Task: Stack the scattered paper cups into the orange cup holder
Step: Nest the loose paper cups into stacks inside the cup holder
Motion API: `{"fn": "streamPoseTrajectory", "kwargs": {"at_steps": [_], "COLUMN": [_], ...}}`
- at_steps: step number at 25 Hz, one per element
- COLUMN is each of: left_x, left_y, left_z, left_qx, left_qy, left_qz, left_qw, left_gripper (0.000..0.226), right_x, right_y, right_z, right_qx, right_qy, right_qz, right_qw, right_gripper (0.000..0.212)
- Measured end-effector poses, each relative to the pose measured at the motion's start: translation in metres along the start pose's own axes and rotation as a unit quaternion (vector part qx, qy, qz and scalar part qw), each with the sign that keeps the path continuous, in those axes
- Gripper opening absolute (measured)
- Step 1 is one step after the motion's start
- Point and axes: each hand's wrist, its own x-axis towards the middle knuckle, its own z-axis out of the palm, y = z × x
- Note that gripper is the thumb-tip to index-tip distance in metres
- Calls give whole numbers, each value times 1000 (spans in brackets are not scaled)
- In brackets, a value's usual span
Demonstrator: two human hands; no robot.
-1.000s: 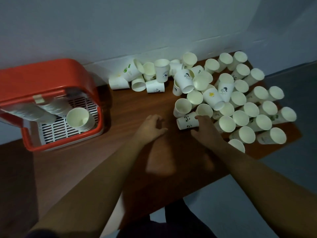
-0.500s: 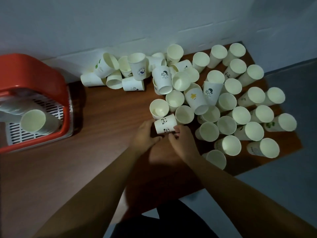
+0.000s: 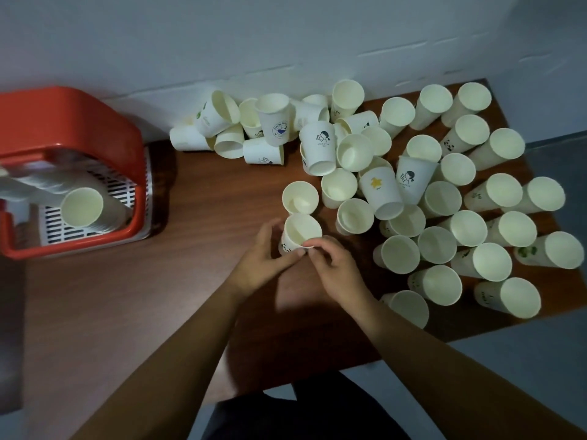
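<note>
Your L hand (image 3: 263, 265) and R hand (image 3: 338, 269) both have the panda cup (image 3: 301, 231), mid-table. L fingers are curled round its left side, R thumb and forefinger pinch the near rim. Its mouth tilts up toward you; can't tell if the base is on the table (image 3: 133, 296). Open room: bare wood btwn the orange cup holder (image 3: 95, 122) at far left and the cup pile (image 3: 444, 201), plus the strip in front of your wrists. Tight spots: the pile's back row is against the wall (image 3: 286, 33), its right side runs to the table's right edge, and the nearest cups sit close to the front edge. An upright cup (image 3: 300, 198) stands just behind the one you hold. Counts: 1 holder, w/ a nested stack (image 3: 82, 206) lying slanted over its white grid (image 3: 111, 185); more stacked cups behind it are blurred. Loose cups approx 40, overlap stops an exact count. Prints: 2 cups w/ a girl-drinking drawing (image 3: 319, 141), text under it too small to read; 1 round blue emblem (image 3: 279, 128), lettering unreadable; 1 yellow splash mark (image 3: 376, 183); a few pandas and green marks.
</note>
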Motion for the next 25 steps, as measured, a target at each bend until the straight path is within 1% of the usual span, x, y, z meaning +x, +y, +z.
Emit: {"fn": "streamPoseTrajectory", "kwargs": {"at_steps": [1, 2, 3, 5, 6, 7, 8, 10, 11, 12, 13, 15, 17, 18, 20, 23, 25], "left_x": [-2, -3, -5, -9, -11, -13, -15, -19, -22, -25, -29, -37, -44, -48, -58, -75, -91], "left_y": [1, 2, 2, 3, 3, 2, 2, 4, 5, 4, 4, 2, 1, 1, 1, -2, -5], "left_z": [-4, -8, -14, -27, -33, -40, -47, -60, -67, -72, -77, -86, -94, -98, -107, -125, -146], "left_qx": [6, 13, 26, 38, 35, 21, -4, -55, -64, -65, -68, -85, -102, -109, -122, -134, -131], "left_qy": [10, 23, 33, 61, 70, 80, 94, 127, 146, 163, 176, 195, 202, 208, 233, 270, 298], "left_qz": [14, 30, 37, 33, 30, 34, 35, 25, 24, 28, 31, 26, 13, 14, 19, 14, 3], "left_qw": [1000, 999, 998, 997, 997, 996, 995, 990, 987, 984, 982, 977, 974, 972, 965, 953, 946], "left_gripper": [76, 80, 79, 89, 94, 95, 92, 80, 74, 72, 71, 73, 74, 73, 69, 62, 61], "right_x": [1, 4, 7, 16, 20, 28, 38, 63, 75, 84, 91, 99, 96, 93, 86, 69, 57], "right_y": [-3, -8, -13, -23, -29, -34, -38, -47, -49, -50, -49, -43, -41, -44, -56, -91, -119], "right_z": [2, 5, 8, 10, 9, 8, 8, 8, 9, 11, 15, 20, 24, 26, 31, 48, 67], "right_qx": [-2, -6, 2, 34, 32, -3, -61, -187, -242, -297, -351, -439, -483, -485, -458, -359, -312], "right_qy": [-25, -49, -73, -106, -103, -75, -31, 56, 71, 66, 51, 27, 25, 29, 26, -4, -25], "right_qz": [-24, -34, -26, 5, -2, -32, -68, -119, -130, -132, -129, -145, -180, -191, -198, -152, -133], "right_qw": [999, 998, 997, 994, 994, 997, 995, 974, 959, 943, 926, 886, 857, 853, 866, 921, 940], "right_gripper": [20, 25, 33, 51, 54, 54, 54, 69, 78, 83, 84, 76, 68, 67, 68, 73, 76]}}
